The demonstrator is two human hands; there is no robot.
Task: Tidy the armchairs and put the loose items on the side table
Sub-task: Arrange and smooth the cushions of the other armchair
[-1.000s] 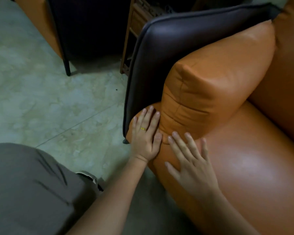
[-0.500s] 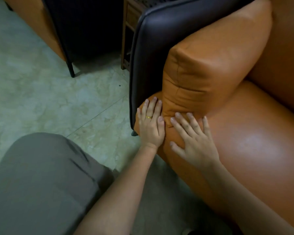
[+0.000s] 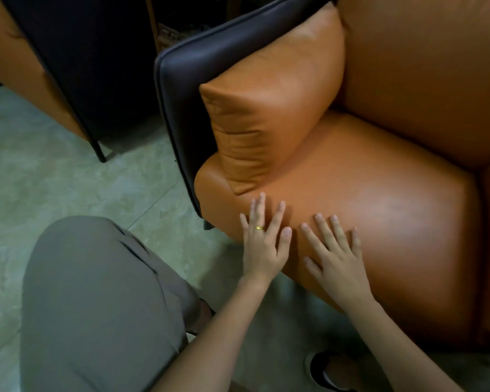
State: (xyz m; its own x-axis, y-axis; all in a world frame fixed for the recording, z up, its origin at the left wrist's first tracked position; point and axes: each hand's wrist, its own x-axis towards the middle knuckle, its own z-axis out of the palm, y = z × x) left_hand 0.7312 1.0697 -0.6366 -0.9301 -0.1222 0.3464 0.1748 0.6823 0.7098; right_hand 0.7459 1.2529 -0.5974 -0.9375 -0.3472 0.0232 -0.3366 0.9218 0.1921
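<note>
Armchair (image 3: 393, 278) tidying is judged well along for this chair: no loose items are seen on the seat cushion (image 3: 379, 193), and the side cushion (image 3: 272, 103) is set on edge at the seat's left, pressed vs. the dark side panel (image 3: 181, 80). The side cushion's long axis is run front-to-back, i.e. from its creased front end near the seat's front corner up to the backrest (image 3: 425, 69) at top right. That front end is pointed toward the person, approx. lower left in the view. What's left can't be fully judged. The second armchair (image 3: 17, 66), at far left, is shown only by its outer side, so its seat is hidden. No loose items are in view anywhere. A wooden piece (image 3: 164, 32) is glimpsed betw. the two chairs, poss. the side table, but its top is hidden, so nothing can be said re items placed there. Both hands are laid on the rounded front edge of the seat cushion, just below the side cushion's front end: the left hand (image 3: 262, 244), w/ a gold ring (image 3: 259, 228), and the right hand (image 3: 337, 261) just beside it, the two apart. Fingers of both are held straight and spread, palms down; nothing is gripped by either. Smoothing of the seat is prob. the step in hand. Further out, a grey-trousered knee (image 3: 96, 306) is seen at lower left over the pale tiled floor (image 3: 54, 179), and a dark shoe (image 3: 328, 372) at the bottom edge.
</note>
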